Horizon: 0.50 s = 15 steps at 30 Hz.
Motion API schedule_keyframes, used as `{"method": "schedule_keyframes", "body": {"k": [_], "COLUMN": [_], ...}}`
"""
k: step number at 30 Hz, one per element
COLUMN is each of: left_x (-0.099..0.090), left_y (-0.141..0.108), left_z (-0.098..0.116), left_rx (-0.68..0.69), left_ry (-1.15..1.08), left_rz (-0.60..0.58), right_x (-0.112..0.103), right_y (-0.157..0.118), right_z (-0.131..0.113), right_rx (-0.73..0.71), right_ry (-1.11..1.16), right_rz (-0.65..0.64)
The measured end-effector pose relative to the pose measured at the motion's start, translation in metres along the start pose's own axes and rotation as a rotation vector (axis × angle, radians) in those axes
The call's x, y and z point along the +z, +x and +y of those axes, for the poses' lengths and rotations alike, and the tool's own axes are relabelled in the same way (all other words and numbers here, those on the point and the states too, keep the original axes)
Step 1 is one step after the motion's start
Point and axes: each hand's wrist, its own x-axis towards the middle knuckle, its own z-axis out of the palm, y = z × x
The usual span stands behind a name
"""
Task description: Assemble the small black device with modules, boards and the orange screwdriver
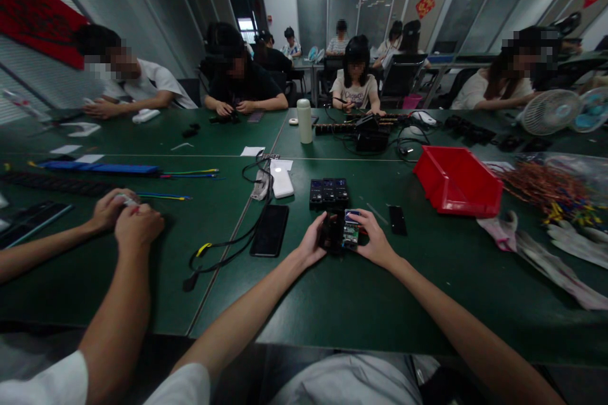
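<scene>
My left hand (313,242) grips a black plastic housing (331,233) from its left side. In my right hand (375,240) is a small green circuit board (351,231) with a blue-lit or blue-topped part at its upper end, pinched between thumb and fingers. Board and housing are side by side, close together; whether they are joined I cannot tell. Just beyond my hands sits a group of black modules (329,192) with small screens. A flat black plate (398,220) lies to the right of my right hand.
A black phone (269,231), a looped black cable (223,243) and a white power bank (282,178) lie to the left. At right are a red bin (458,180), gloves (541,259) and bundled wires (546,186). A co-worker's hands (128,215) work at far left.
</scene>
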Motion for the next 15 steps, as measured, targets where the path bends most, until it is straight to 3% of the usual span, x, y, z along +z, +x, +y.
{"method": "schedule_keyframes", "body": {"k": [15], "left_x": [-0.011], "left_y": [0.005], "left_z": [-0.002], "left_rx": [0.011], "left_ry": [0.068], "left_rz": [-0.040], "right_x": [-0.002], "right_y": [0.002], "right_z": [-0.003], "right_rx": [0.037], "right_ry": [-0.021], "right_rz": [-0.037]}}
